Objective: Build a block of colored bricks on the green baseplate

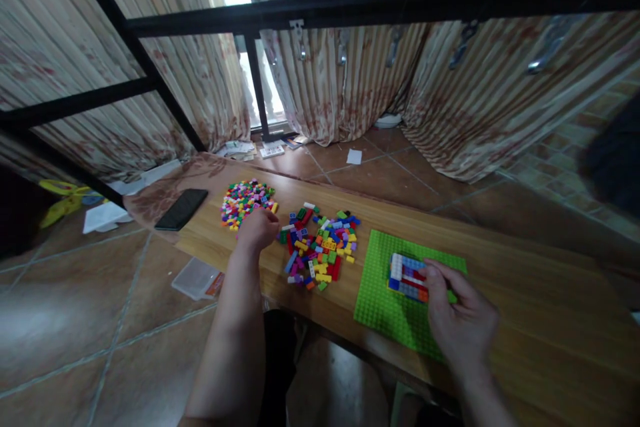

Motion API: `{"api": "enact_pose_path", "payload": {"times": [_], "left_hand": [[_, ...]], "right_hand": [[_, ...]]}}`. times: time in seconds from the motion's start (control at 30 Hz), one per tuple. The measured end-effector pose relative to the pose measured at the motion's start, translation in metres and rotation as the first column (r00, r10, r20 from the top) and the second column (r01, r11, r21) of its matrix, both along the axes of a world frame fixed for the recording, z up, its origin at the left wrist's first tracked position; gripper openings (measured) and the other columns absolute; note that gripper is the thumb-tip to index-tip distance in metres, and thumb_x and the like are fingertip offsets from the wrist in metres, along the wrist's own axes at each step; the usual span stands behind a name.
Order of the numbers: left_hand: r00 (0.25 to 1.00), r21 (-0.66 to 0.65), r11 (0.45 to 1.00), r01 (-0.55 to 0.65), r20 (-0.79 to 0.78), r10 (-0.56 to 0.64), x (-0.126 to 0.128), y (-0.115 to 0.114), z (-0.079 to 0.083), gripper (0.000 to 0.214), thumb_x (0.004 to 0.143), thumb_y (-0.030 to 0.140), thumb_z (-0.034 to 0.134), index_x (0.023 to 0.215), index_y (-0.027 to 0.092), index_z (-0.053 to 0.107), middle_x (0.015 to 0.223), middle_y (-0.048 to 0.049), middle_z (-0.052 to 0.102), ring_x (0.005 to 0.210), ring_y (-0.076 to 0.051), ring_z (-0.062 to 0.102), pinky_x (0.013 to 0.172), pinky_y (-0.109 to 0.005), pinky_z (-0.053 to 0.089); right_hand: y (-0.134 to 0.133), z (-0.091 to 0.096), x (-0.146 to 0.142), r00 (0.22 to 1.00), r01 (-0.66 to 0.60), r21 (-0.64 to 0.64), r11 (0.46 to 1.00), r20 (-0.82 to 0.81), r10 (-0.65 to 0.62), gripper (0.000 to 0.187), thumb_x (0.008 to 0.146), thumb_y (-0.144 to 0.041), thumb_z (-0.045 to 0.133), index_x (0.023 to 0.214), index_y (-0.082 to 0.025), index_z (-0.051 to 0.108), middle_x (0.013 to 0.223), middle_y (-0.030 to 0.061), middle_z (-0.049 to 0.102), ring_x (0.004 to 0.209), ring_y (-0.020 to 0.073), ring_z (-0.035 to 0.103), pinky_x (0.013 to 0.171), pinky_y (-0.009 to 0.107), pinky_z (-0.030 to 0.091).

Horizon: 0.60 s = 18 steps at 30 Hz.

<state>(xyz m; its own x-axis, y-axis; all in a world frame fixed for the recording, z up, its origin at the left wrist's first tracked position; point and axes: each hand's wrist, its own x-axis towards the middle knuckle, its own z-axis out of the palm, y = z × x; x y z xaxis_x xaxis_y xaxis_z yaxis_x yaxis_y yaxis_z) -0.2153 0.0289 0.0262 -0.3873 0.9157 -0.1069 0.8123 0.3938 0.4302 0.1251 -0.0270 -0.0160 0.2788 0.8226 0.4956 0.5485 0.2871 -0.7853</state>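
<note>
My right hand (460, 310) grips the right end of a small assembly of toy bricks (410, 277), in blue, white, red and orange. The assembly is over a green studded baseplate (377, 280); whether it is pressed onto the studs I cannot tell. A bit of bright green (452, 296) shows by my right fingers. My left hand (257, 228) is closed, fingers curled, between a heap of tiny mixed bricks (243, 200) and a looser spread of larger bricks (320, 247). Whatever its fingertips hold is hidden.
Everything lies on a long wooden bench (540, 307). A black phone (181, 209) rests on the patterned cloth (200, 177) at its left end. On the tiled floor is a clear plastic box (196, 279). A black metal frame (350, 8) crosses before the curtains.
</note>
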Motion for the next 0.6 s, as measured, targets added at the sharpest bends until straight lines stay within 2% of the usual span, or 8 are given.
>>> {"api": "enact_pose_path", "payload": {"times": [0.13, 0.27, 0.37, 0.47, 0.53, 0.6], "left_hand": [[1.0, -0.037, 0.999, 0.006, 0.012, -0.006, 0.002, 0.005, -0.003, 0.023, 0.071, 0.02, 0.06, 0.087, 0.017, 0.076, 0.086, -0.0084, 0.074, 0.076, -0.018, 0.065, 0.063, -0.024, 0.045], [0.998, -0.025, 0.999, 0.042, 0.041, -0.041, 0.007, 0.006, -0.002, 0.022, 0.072, 0.021, 0.062, 0.089, 0.017, 0.076, 0.085, -0.0074, 0.074, 0.075, -0.017, 0.065, 0.064, -0.024, 0.045], [0.967, 0.025, 0.976, 0.215, 0.137, -0.216, 0.008, 0.001, 0.001, 0.02, 0.069, 0.023, 0.065, 0.086, 0.019, 0.076, 0.081, -0.0034, 0.073, 0.069, -0.015, 0.062, 0.062, -0.023, 0.044], [0.873, 0.035, 0.897, 0.44, 0.219, -0.437, 0.01, -0.005, 0.004, 0.021, 0.064, 0.022, 0.069, 0.083, 0.022, 0.077, 0.078, -0.0001, 0.071, 0.067, -0.014, 0.06, 0.06, -0.022, 0.043], [0.843, 0.028, 0.866, 0.499, 0.217, -0.492, 0.013, -0.007, 0.004, 0.023, 0.06, 0.017, 0.07, 0.081, 0.024, 0.077, 0.08, 0.0004, 0.072, 0.07, -0.015, 0.061, 0.062, -0.022, 0.043], [0.845, 0.023, 0.863, 0.505, 0.193, -0.499, 0.017, -0.008, 0.004, 0.024, 0.058, 0.013, 0.069, 0.077, 0.025, 0.078, 0.083, 0.0, 0.072, 0.073, -0.016, 0.061, 0.065, -0.022, 0.044]], "right_hand": [[0.0, -0.002, -0.002, 1.0, -0.01, -0.034, 0.999, -0.007, 0.01, 0.026, 0.088, -0.041, 0.058, 0.092, -0.02, 0.074, 0.089, 0.0063, 0.074, 0.077, 0.0194, 0.069, 0.074, 0.032, 0.054], [-0.001, -0.003, -0.003, 1.0, -0.004, -0.05, 0.999, -0.002, 0.004, 0.028, 0.088, -0.043, 0.058, 0.092, -0.02, 0.074, 0.089, 0.0065, 0.074, 0.077, 0.0203, 0.069, 0.075, 0.033, 0.054], [0.0, -0.004, -0.002, 1.0, 0.001, -0.072, 0.997, -0.005, -0.001, 0.03, 0.087, -0.045, 0.058, 0.093, -0.02, 0.074, 0.09, 0.0068, 0.075, 0.078, 0.0212, 0.069, 0.076, 0.035, 0.054], [0.0, -0.006, -0.001, 1.0, 0.002, -0.085, 0.996, -0.012, -0.003, 0.03, 0.087, -0.045, 0.058, 0.092, -0.02, 0.074, 0.089, 0.0064, 0.075, 0.078, 0.0213, 0.07, 0.077, 0.035, 0.054], [0.0, -0.005, 0.0, 1.0, -0.008, -0.093, 0.996, -0.018, 0.006, 0.03, 0.087, -0.045, 0.059, 0.093, -0.02, 0.074, 0.089, 0.0063, 0.075, 0.078, 0.0212, 0.07, 0.078, 0.035, 0.054], [0.001, -0.005, 0.0, 1.0, -0.014, -0.093, 0.996, -0.022, 0.012, 0.03, 0.087, -0.045, 0.059, 0.093, -0.02, 0.074, 0.089, 0.0065, 0.075, 0.078, 0.0212, 0.07, 0.077, 0.034, 0.054]]}}
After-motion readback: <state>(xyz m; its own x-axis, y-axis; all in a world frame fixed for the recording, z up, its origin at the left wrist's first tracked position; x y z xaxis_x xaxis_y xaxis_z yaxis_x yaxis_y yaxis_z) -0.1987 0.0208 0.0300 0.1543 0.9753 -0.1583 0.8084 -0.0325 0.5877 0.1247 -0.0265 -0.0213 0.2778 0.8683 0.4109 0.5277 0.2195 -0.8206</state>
